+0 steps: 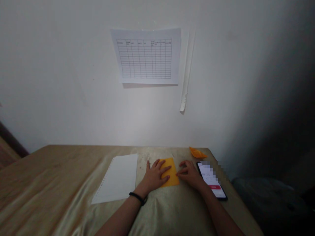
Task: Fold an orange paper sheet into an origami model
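A folded sheet of orange paper [171, 174] lies on the cloth-covered table [54, 183] in front of me. My left hand [155, 175] rests flat on its left half with the fingers spread. My right hand [189, 173] sits at the paper's right edge, fingers curled and pressing down on the fold. A black band circles my left wrist.
A white sheet of paper [118, 179] lies left of my left hand. A lit phone [212, 181] lies right of my right hand. A small folded orange paper shape [197, 152] sits at the table's far right corner. A printed table sheet [147, 56] hangs on the wall.
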`<state>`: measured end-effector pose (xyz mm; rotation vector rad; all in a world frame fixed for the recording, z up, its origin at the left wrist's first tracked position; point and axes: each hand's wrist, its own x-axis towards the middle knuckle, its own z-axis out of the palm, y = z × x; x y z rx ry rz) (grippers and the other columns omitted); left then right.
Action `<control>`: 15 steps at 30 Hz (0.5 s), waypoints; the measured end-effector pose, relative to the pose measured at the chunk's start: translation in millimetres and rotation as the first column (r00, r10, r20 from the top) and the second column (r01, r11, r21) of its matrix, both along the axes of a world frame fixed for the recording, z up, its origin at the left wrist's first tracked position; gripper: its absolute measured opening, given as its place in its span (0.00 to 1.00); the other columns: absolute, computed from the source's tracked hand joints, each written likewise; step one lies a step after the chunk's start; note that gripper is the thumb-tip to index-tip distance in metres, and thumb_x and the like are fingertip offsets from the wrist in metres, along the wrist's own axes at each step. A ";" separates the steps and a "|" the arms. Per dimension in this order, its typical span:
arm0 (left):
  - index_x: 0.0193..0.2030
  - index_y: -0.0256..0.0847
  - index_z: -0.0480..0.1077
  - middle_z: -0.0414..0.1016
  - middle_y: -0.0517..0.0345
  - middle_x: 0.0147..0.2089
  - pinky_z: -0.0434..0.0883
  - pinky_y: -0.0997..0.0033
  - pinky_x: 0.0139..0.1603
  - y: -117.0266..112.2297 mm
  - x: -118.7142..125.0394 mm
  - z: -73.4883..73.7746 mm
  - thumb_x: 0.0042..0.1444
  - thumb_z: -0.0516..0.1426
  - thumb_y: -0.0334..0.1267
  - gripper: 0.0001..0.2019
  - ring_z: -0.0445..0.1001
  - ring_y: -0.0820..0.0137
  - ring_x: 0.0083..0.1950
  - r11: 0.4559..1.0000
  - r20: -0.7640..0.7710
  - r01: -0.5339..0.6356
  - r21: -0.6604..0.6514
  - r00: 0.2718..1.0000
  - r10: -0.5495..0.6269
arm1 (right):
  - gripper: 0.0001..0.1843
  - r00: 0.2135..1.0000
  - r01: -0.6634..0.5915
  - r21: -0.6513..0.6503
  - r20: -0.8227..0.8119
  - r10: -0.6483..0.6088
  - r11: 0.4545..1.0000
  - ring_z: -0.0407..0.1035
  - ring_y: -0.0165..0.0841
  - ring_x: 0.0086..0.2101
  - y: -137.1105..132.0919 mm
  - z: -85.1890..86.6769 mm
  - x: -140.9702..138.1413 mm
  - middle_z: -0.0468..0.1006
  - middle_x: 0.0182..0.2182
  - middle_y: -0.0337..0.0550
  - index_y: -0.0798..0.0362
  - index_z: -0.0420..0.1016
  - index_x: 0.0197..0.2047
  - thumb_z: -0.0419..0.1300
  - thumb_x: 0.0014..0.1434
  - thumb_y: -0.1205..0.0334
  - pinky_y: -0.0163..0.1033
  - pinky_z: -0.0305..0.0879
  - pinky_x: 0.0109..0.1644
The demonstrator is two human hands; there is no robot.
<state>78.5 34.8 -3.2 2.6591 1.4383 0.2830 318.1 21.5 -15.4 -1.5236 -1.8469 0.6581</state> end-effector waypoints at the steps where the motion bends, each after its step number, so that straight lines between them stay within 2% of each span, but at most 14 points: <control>1: 0.67 0.66 0.60 0.56 0.55 0.73 0.37 0.21 0.65 0.1 0.0 -0.2 0.64 0.53 0.56 0.24 0.51 0.46 0.73 1.000 0.000 -0.002 0.002 1.000 0.002 | 0.05 1.000 0.018 0.005 0.008 -0.018 1.000 0.64 0.39 0.54 1.1 0.4 -0.9 0.75 0.49 0.46 0.49 0.84 0.32 0.67 0.52 0.59 0.43 0.57 0.63; 8: 0.67 0.67 0.61 0.57 0.55 0.73 0.36 0.20 0.64 -0.5 0.5 -0.5 0.64 0.53 0.56 0.24 0.52 0.46 0.73 1.000 0.001 -0.008 0.013 1.000 0.008 | 0.05 0.978 0.133 0.068 0.150 -0.142 0.989 0.64 0.44 0.55 10.2 0.9 -9.8 0.74 0.51 0.46 0.43 0.85 0.34 0.66 0.56 0.56 0.47 0.56 0.63; 15: 0.67 0.66 0.60 0.57 0.55 0.73 0.36 0.20 0.64 -0.1 0.0 -0.3 0.64 0.53 0.55 0.25 0.52 0.44 0.73 1.000 -0.004 -0.005 0.016 1.000 0.005 | 0.10 0.935 0.237 0.104 0.247 -0.256 0.966 0.60 0.47 0.57 12.7 0.7 -18.7 0.70 0.56 0.46 0.38 0.84 0.43 0.63 0.60 0.51 0.51 0.55 0.62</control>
